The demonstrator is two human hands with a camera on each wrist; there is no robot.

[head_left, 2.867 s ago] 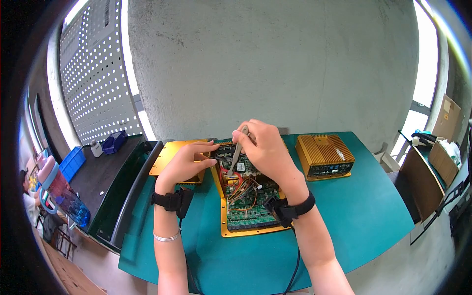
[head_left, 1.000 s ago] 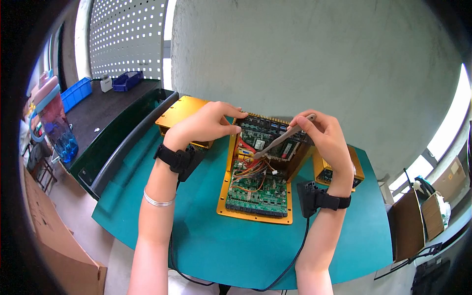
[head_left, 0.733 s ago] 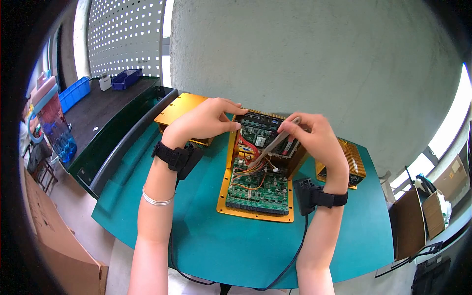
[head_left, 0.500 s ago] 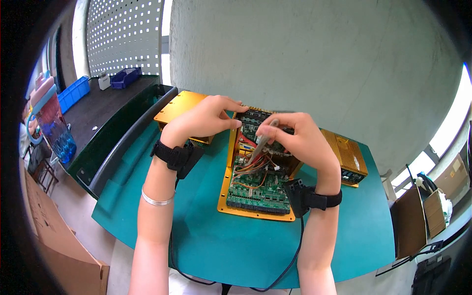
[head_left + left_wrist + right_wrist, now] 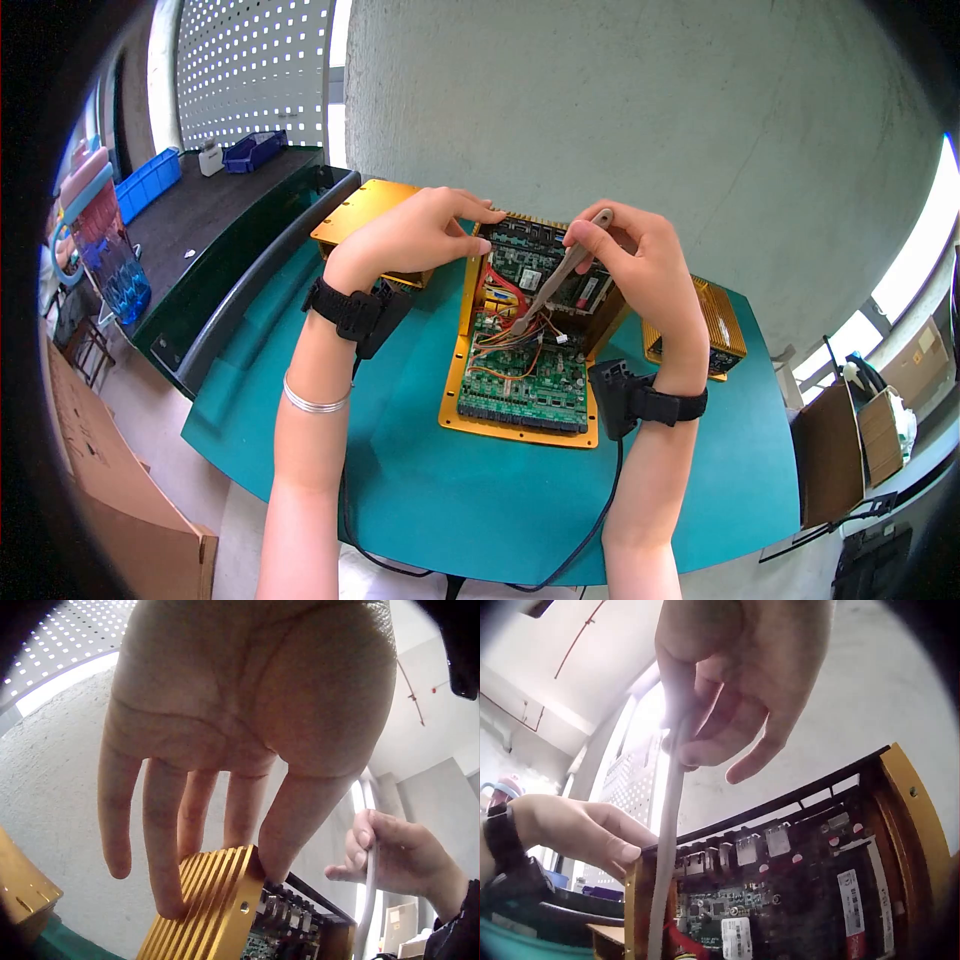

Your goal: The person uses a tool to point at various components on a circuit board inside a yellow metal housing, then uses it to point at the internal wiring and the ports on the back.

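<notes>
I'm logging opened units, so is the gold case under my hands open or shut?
Open: in the head view, the gold case shows its green circuit board and coloured wires uncovered.

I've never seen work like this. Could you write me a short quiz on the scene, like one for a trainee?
1. Which hand holds the grey tool?
2. True or false: the left hand is holding the drinks bottle.
3. Where is the tool's lower end?
A) Inside the blue bin
B) At the coloured wires in the open gold box
C) Flat on the green table

Key:
1. The right hand.
2. False; it touches the open gold box at a top corner.
3. B
</notes>
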